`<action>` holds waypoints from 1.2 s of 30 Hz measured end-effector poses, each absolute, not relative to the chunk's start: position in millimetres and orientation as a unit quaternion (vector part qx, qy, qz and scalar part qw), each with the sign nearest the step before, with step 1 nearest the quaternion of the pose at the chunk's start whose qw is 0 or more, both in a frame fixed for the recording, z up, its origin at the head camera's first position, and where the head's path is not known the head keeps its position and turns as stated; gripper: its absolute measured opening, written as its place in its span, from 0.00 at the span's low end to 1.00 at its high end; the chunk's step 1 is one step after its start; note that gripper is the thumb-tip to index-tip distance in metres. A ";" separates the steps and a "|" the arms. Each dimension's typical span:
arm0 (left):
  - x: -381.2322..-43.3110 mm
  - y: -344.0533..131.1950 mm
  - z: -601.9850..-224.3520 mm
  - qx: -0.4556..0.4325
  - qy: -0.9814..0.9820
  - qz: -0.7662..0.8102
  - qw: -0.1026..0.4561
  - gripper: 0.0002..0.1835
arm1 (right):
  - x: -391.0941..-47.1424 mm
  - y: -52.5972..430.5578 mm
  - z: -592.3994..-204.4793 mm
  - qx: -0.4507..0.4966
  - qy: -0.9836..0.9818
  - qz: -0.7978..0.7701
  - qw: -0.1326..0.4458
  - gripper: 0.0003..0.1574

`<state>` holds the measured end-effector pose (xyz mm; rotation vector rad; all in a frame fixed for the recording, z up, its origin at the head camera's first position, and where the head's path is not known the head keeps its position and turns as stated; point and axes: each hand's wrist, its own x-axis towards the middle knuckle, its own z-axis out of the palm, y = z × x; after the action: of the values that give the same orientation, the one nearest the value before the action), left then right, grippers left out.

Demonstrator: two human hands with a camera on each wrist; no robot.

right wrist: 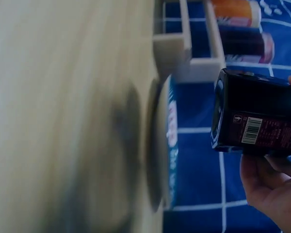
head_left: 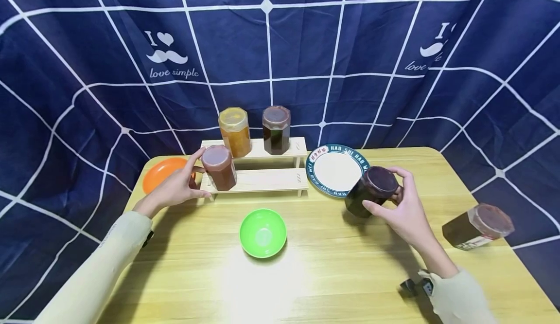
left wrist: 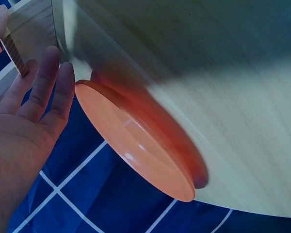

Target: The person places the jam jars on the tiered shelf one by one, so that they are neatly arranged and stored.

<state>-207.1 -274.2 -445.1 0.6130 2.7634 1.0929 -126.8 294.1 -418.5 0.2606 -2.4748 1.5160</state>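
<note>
A dark, faceted jar is held by my right hand, thumb on the near side and fingers behind. It hangs above the table, and its barcode label shows in the right wrist view. My left hand is at the left end of a two-step wooden rack. Its index finger is right beside a reddish-brown jar on the lower step, with the thumb lower, near the rack's corner. In the left wrist view the left hand's fingers are spread and loosely extended.
An amber jar and a dark jar stand on the upper step. A blue-rimmed white plate lies right of the rack, an orange plate left. A green bowl sits in front; another jar is at the right edge.
</note>
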 end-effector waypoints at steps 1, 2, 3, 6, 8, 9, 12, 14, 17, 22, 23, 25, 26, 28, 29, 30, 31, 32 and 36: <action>-206.9 -274.7 -445.2 0.200 0.910 0.360 0.055 0.71 | -128.4 289.4 -416.2 0.096 -0.842 0.518 0.114 0.60; -206.5 -274.9 -445.2 0.199 0.910 0.360 0.057 0.71 | -130.1 285.1 -414.4 0.105 -0.838 0.524 0.114 0.60; -206.1 -275.0 -445.1 0.197 0.910 0.359 0.059 0.70 | -131.9 280.7 -412.7 0.114 -0.834 0.527 0.116 0.61; -205.4 -274.9 -444.6 0.194 0.911 0.359 0.061 0.70 | -136.9 269.2 -408.4 0.129 -0.832 0.528 0.112 0.60; -205.2 -274.9 -444.2 0.194 0.911 0.359 0.061 0.70 | -139.7 261.6 -405.5 0.137 -0.830 0.530 0.107 0.60; -205.3 -275.0 -444.3 0.194 0.911 0.360 0.059 0.70 | -141.1 257.6 -404.0 0.140 -0.829 0.532 0.104 0.60; -205.8 -275.4 -444.9 0.196 0.910 0.362 0.055 0.71 | -145.7 247.4 -402.0 0.146 -0.825 0.538 0.095 0.59; -206.2 -275.8 -445.6 0.196 0.909 0.363 0.055 0.71 | -149.5 240.6 -402.3 0.151 -0.819 0.546 0.087 0.60; -206.7 -276.0 -445.7 0.195 0.910 0.361 0.057 0.70 | -155.4 230.9 -403.7 0.157 -0.810 0.561 0.067 0.60; -207.4 -274.8 -445.8 0.198 0.909 0.363 0.059 0.70 | -164.5 213.4 -405.7 0.176 -0.797 0.576 0.045 0.59; -207.7 -274.4 -445.7 0.198 0.909 0.362 0.059 0.70 | -165.9 209.6 -405.8 0.182 -0.796 0.575 0.044 0.59; -207.8 -273.4 -445.2 0.198 0.908 0.363 0.058 0.70 | -169.1 201.8 -406.5 0.195 -0.792 0.577 0.040 0.59; -207.8 -272.9 -444.8 0.199 0.908 0.364 0.057 0.70 | -170.9 197.9 -407.1 0.202 -0.789 0.580 0.035 0.59; -208.0 -272.4 -444.3 0.201 0.908 0.364 0.056 0.69 | -174.2 190.2 -408.1 0.212 -0.783 0.584 0.026 0.58; -208.0 -272.2 -444.1 0.202 0.908 0.364 0.055 0.69 | -175.8 186.4 -408.7 0.216 -0.780 0.587 0.019 0.58; -207.8 -272.1 -443.9 0.204 0.907 0.364 0.054 0.69 | -177.8 182.5 -409.5 0.219 -0.778 0.589 0.014 0.58; -207.7 -272.3 -443.9 0.206 0.907 0.364 0.052 0.69 | -179.6 178.5 -410.2 0.223 -0.776 0.590 0.008 0.57; -207.7 -272.6 -443.9 0.207 0.907 0.364 0.052 0.69 | -181.3 174.7 -410.9 0.227 -0.776 0.588 0.004 0.57; -207.2 -274.6 -444.3 0.203 0.908 0.362 0.054 0.69 | -187.3 159.3 -412.8 0.243 -0.780 0.576 -0.007 0.57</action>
<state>-207.2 -274.6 -444.3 0.6170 2.7603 1.0988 -187.3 159.3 -412.8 0.7667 -2.4633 1.8186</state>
